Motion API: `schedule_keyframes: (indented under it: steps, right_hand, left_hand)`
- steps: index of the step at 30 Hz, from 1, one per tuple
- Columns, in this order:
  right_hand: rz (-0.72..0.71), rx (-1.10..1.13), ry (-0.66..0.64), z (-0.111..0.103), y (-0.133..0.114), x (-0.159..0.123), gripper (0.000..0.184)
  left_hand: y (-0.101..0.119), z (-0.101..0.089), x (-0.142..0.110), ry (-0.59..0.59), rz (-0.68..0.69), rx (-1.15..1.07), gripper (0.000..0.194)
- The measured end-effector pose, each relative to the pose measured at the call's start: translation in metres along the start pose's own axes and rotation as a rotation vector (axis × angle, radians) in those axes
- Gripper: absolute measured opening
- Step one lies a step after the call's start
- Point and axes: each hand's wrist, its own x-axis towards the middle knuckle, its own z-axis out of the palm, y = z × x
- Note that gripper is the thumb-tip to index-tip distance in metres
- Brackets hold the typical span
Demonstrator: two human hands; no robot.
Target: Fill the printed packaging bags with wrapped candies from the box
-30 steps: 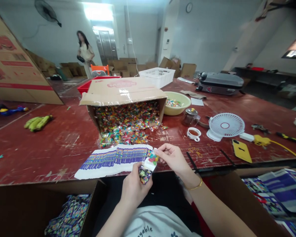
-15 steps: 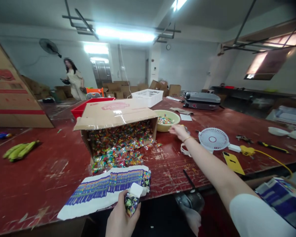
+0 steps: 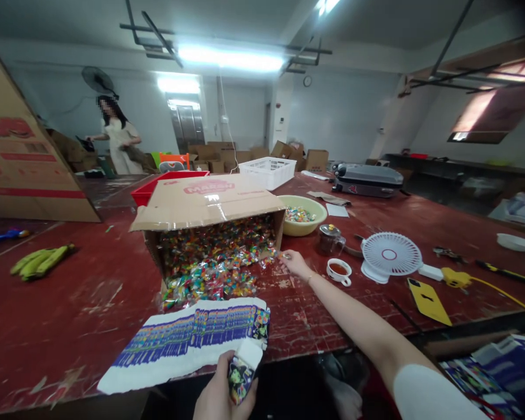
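Left grip [image 3: 219,392] wrapped around a small printed box [image 3: 240,378], held tilted just off the near edge of the table [image 3: 315,321], white flap raised at its top end. Right grip [image 3: 296,265] at the end of an outstretched arm, fingertips bunched by the right end of a spill of wrapped candies [image 3: 214,283]; whether a piece is pinched there, cannot tell. Candies run out of a carton [image 3: 214,199] lying with its mouth toward the person. Row of printed packs [image 3: 192,337], overlapping, between candies and near edge. Pale bowl [image 3: 304,229], candies inside, just right of carton. Nearby, right side: glass pot [image 3: 329,240], white cup [image 3: 338,274] of reddish-brown liquid, white fan [image 3: 391,256].
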Motion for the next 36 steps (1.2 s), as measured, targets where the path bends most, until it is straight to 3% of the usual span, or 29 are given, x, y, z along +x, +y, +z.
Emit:
schedule_keyframes:
  steps: [5,10,16,21,30,36]
  right_hand:
    - [-0.001,0.247,-0.119,-0.007,-0.028,-0.065,0.032]
    - [0.031,0.417,-0.274,-0.011,-0.07,-0.133,0.032]
    - [0.103,0.379,-0.393,-0.002,-0.096,-0.166,0.033]
    - [-0.019,0.271,-0.29,0.007,-0.1,-0.173,0.033]
    - [-0.099,0.239,-0.103,0.02,-0.115,-0.188,0.022]
    - [-0.471,-0.174,0.112,0.059,-0.108,-0.213,0.01]
  left_hand:
    - [0.016,-0.005,-0.002,-0.039,0.053,-0.036,0.039]
    - [0.021,-0.009,-0.001,0.007,0.109,-0.052,0.041]
    - [0.025,-0.018,-0.001,0.05,0.118,0.023,0.045]
    - [0.034,-0.019,0.0,0.036,0.14,0.087,0.042]
    - [0.044,-0.007,-0.005,0.068,0.194,0.162,0.037]
    - [0.05,-0.006,-0.008,0.039,0.172,0.053,0.041]
